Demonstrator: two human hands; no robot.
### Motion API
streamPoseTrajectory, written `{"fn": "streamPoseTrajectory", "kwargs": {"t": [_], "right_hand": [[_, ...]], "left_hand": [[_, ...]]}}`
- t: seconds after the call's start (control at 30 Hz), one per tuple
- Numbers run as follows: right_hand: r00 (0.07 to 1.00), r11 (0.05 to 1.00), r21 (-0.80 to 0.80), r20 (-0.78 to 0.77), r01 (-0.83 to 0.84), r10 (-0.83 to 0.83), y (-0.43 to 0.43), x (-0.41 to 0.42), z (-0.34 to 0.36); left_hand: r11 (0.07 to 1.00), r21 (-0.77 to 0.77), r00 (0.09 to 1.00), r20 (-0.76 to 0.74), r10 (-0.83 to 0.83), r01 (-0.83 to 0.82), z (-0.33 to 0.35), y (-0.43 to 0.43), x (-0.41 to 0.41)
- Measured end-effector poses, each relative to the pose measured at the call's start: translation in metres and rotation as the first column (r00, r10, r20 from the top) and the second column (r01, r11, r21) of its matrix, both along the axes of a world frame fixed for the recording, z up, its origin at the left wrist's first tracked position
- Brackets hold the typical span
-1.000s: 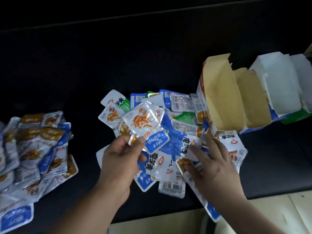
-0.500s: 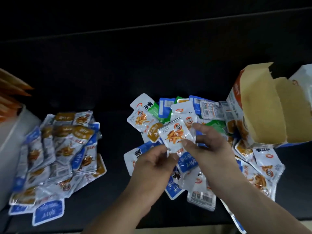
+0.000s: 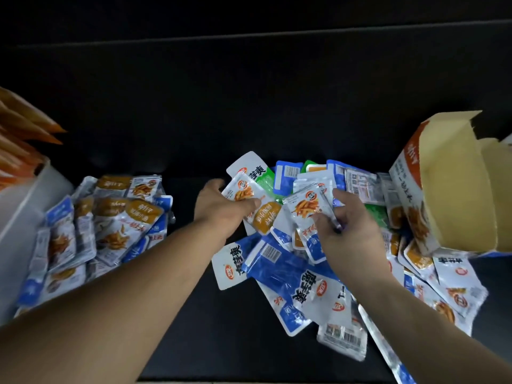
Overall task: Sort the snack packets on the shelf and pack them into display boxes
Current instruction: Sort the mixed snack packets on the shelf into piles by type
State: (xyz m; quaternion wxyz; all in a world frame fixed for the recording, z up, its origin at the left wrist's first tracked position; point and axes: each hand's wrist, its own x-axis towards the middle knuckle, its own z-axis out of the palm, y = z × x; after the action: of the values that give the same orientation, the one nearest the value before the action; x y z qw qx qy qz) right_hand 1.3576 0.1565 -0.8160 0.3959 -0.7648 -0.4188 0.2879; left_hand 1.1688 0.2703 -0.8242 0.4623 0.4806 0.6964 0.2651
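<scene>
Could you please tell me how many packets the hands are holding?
2: the left hand grips the edge packet; the right hand pinches the raised packet. More may hide under its palm.

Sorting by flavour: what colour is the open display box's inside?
The display box is plain tan cardboard inside, clearest in the head view.

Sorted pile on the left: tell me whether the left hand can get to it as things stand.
Probably yes. The left hand grips a packet in the mixed heap, and only bare shelf lies between it and the sorted pile.
</scene>
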Motion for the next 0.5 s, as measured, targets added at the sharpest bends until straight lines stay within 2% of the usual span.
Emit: {"fn": "streamPoseTrajectory", "kwargs": {"t": [0.23,0.37,0.5], "right_hand": [[1.000,1.000,-0.014,0.024,0.009,-0.009,-0.002,0.004,0.004],[0.997,0.996,0.085,-0.073,0.039,-0.033,-0.009,-0.003,0.015],[0.990,0.995,0.099,-0.139,0.013,0.001,-0.014,-0.013,0.024]], "left_hand": [[0.988,0.043,0.978,0.155,0.137,-0.145,0.007,-0.008,-0.026],[0.943,0.005,0.892,0.326,0.314,-0.334,0.026,-0.017,-0.042],[0.940,0.030,0.843,0.454,0.289,-0.339,0.055,-0.040,-0.052]]}}
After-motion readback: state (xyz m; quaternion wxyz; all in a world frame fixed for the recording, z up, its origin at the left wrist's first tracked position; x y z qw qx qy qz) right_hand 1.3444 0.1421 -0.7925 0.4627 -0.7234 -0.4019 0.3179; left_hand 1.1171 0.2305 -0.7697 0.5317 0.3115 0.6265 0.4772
